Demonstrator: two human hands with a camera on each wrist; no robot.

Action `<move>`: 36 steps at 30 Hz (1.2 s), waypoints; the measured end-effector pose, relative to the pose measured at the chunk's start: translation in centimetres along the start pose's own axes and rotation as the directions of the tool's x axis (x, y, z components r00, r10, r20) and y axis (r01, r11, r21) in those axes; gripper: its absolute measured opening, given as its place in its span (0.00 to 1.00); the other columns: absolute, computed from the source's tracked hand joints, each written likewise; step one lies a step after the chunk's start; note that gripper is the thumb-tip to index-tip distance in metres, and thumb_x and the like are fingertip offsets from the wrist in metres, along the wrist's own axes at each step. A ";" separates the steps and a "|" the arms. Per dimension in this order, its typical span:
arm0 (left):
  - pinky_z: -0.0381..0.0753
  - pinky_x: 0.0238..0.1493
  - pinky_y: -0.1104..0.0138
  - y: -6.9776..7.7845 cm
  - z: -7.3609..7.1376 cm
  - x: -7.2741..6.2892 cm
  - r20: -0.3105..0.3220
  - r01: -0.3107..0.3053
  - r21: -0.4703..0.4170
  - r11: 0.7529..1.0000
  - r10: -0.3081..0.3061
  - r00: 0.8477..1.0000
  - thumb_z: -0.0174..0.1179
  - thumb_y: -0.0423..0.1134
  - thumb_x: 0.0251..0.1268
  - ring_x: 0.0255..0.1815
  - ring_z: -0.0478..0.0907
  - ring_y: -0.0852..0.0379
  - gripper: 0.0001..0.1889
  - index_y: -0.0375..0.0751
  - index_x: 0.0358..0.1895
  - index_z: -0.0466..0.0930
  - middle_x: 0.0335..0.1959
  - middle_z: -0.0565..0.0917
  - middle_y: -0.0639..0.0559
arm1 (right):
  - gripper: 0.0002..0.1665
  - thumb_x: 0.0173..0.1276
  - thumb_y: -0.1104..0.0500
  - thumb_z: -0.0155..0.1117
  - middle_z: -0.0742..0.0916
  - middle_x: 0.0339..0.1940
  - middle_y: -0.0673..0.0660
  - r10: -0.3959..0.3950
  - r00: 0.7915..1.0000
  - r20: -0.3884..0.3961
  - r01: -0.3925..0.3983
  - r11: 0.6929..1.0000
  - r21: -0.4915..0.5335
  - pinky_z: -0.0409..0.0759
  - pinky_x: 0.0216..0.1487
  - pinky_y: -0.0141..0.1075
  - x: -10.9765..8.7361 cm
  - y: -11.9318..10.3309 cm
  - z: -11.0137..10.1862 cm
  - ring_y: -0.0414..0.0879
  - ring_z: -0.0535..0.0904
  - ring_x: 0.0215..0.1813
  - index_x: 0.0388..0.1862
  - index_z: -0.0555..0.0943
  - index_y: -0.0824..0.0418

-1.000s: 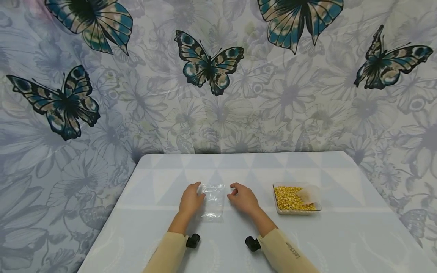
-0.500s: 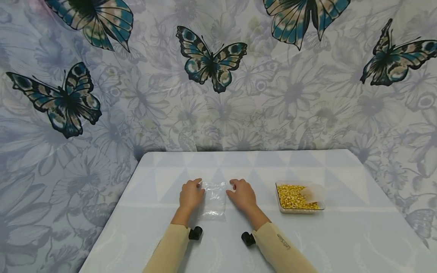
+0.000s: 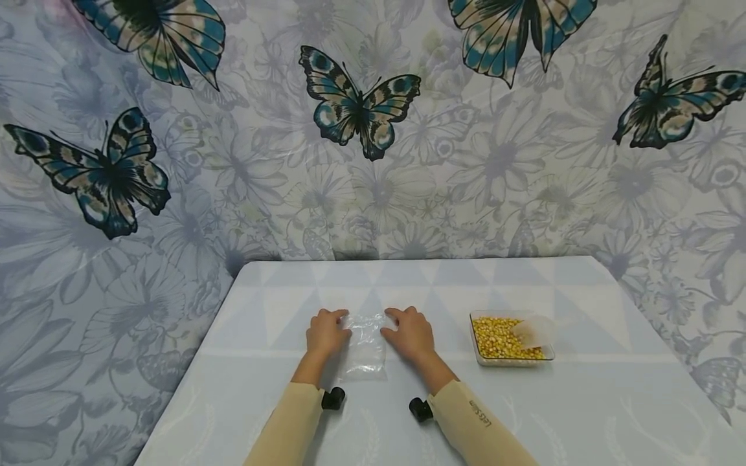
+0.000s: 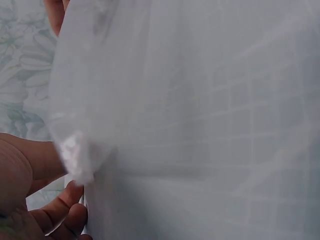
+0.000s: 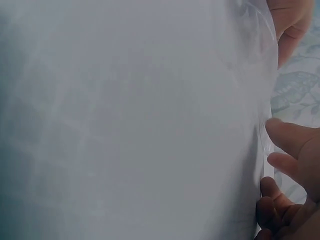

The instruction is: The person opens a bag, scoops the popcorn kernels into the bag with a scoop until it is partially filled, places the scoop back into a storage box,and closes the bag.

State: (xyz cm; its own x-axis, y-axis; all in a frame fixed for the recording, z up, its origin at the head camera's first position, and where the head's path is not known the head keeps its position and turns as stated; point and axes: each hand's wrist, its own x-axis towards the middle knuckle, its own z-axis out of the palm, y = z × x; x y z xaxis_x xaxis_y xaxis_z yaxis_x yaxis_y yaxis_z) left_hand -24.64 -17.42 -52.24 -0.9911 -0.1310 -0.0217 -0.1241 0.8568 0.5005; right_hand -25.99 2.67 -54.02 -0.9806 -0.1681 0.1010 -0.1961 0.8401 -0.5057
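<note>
A clear plastic bag (image 3: 366,349) lies flat on the white table between the hands in the head view. At its upper left corner, my left hand (image 3: 326,335) grips the film between thumb and fingers; in the left wrist view the crumpled bag corner (image 4: 77,155) covers a fingertip. My right hand (image 3: 411,334) is at the bag's upper right edge. In the right wrist view its thumb (image 5: 290,134) touches the film, with the index finger a little apart and the other fingers bent below.
A shallow clear tub (image 3: 515,364) of yellow corn kernels (image 3: 498,338) stands to the right of the right hand. A translucent whitish scoop-like piece (image 3: 535,332) rests on the kernels. The white table (image 3: 588,401) ends at a butterfly-patterned backdrop (image 3: 250,162).
My right hand has moved left to the bag's edge. My left hand's fingers have closed in on the upper left corner. The tub has not moved on the table.
</note>
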 end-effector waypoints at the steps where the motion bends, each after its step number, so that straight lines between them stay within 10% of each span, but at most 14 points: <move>1: 0.74 0.44 0.48 0.0 0.0 -0.1 -0.001 0.001 0.002 1.000 -0.001 1.000 0.69 0.38 0.58 0.48 0.75 0.43 0.24 0.46 0.61 0.83 0.44 0.81 0.46 | 0.28 0.59 0.43 0.74 0.81 0.35 0.54 -0.006 1.000 -0.003 0.006 1.000 -0.006 0.71 0.33 0.40 0.0 0.0 0.0 0.47 0.74 0.35 0.59 0.84 0.48; 24: 0.74 0.46 0.49 0.2 0.5 -0.5 -0.047 0.007 -0.094 0.996 -0.011 0.999 0.65 0.44 0.65 0.45 0.80 0.45 0.07 0.50 0.39 0.90 0.39 0.87 0.52 | 0.03 0.62 0.51 0.71 0.78 0.31 0.51 -0.018 0.997 -0.079 0.020 0.999 0.025 0.68 0.35 0.38 -0.7 0.7 -0.1 0.46 0.72 0.34 0.33 0.86 0.47; 36: 0.81 0.38 0.58 0.8 0.3 -1.3 -0.021 -0.063 -0.289 0.955 0.059 0.998 0.63 0.41 0.68 0.40 0.84 0.50 0.08 0.42 0.40 0.88 0.38 0.88 0.48 | 0.05 0.64 0.54 0.68 0.85 0.33 0.50 0.004 0.999 -0.042 0.003 0.983 0.182 0.73 0.36 0.38 -1.6 1.3 -1.4 0.43 0.75 0.34 0.31 0.85 0.53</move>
State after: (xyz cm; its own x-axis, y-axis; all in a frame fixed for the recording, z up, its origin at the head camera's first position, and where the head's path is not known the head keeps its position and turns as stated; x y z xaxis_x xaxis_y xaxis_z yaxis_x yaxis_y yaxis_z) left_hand -23.44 -16.42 -52.06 -0.9955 -0.0906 0.0264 -0.0428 0.6828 0.7293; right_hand -24.71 4.72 -53.67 -0.9806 -0.1425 0.1349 -0.1962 0.7318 -0.6527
